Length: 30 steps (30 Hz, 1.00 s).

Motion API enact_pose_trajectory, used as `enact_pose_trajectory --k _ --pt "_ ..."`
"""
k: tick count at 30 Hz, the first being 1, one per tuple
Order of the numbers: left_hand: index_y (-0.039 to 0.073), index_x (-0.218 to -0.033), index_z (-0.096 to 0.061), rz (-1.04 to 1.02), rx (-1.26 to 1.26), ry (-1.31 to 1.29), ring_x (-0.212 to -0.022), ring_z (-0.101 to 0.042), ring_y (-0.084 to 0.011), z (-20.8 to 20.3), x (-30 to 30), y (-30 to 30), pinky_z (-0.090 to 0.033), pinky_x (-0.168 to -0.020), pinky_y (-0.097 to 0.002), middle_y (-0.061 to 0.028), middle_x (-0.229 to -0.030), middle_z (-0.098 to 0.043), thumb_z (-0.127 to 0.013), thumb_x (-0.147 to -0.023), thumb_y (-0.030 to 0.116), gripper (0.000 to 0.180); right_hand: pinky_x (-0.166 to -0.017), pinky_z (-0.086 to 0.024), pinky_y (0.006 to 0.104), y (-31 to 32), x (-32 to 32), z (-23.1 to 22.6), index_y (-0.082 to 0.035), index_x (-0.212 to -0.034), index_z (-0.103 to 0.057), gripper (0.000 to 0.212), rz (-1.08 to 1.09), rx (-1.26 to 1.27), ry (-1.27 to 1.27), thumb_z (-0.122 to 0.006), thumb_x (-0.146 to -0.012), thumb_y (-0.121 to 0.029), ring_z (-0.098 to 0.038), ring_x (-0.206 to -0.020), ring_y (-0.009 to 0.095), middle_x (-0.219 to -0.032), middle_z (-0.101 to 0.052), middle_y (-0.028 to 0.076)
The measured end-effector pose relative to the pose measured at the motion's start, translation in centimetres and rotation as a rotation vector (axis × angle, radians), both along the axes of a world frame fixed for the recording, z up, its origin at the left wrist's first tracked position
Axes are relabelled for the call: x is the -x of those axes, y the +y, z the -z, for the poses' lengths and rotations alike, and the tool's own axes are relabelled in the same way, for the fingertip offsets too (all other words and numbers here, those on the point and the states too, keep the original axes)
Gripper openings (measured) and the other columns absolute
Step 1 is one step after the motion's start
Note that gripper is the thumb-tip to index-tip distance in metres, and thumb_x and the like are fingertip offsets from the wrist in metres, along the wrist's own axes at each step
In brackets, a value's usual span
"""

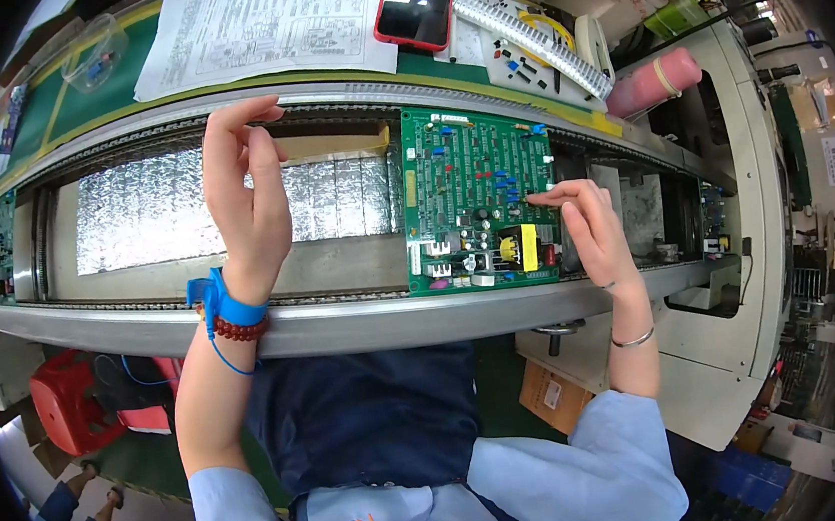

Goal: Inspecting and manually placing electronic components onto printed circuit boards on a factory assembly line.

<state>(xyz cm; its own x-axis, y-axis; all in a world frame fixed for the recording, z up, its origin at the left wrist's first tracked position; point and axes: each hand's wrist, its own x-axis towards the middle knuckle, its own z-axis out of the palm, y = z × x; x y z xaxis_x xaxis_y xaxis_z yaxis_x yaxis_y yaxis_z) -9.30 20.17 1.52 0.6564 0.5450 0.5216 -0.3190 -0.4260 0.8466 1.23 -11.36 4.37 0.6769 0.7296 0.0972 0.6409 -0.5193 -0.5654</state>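
Note:
A green circuit board [426, 217] with many small components and a yellow-wrapped transformer [528, 248] sits across the conveyor rails. My right hand [594, 233] reaches over the board's right edge. Its fingers are stretched out, the fingertips on or just above the small parts there, and nothing shows in its grasp. To the left of the board, my left hand [248, 191] hovers above the conveyor with loosely bent fingers apart and nothing visible in them. A blue wrist strap [233, 296] with a coiled cord circles my left wrist.
The front metal rail [363, 324] runs between me and the board. Beyond the conveyor lie printed sheets [255, 30], a red-cased phone [416, 4], white component strips [532, 38] and a pink roll [654, 82]. More boards sit at both conveyor ends, including one at left [2, 245].

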Motion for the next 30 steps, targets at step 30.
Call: enact_pose_trajectory --k 30 --pt "0.002 -0.110 -0.052 -0.008 -0.060 0.014 -0.068 -0.047 -0.0047 0.8 0.2 0.9 -0.038 -0.055 -0.0168 -0.0064 -0.100 -0.058 -0.037 -0.094 0.007 0.022 -0.081 -0.031 0.0307 1.6 -0.5 -0.6 -0.006 -0.096 -0.055 0.014 0.064 0.033 -0.113 -0.045 -0.091 -0.014 -0.050 -0.081 0.017 -0.090 -0.059 0.003"
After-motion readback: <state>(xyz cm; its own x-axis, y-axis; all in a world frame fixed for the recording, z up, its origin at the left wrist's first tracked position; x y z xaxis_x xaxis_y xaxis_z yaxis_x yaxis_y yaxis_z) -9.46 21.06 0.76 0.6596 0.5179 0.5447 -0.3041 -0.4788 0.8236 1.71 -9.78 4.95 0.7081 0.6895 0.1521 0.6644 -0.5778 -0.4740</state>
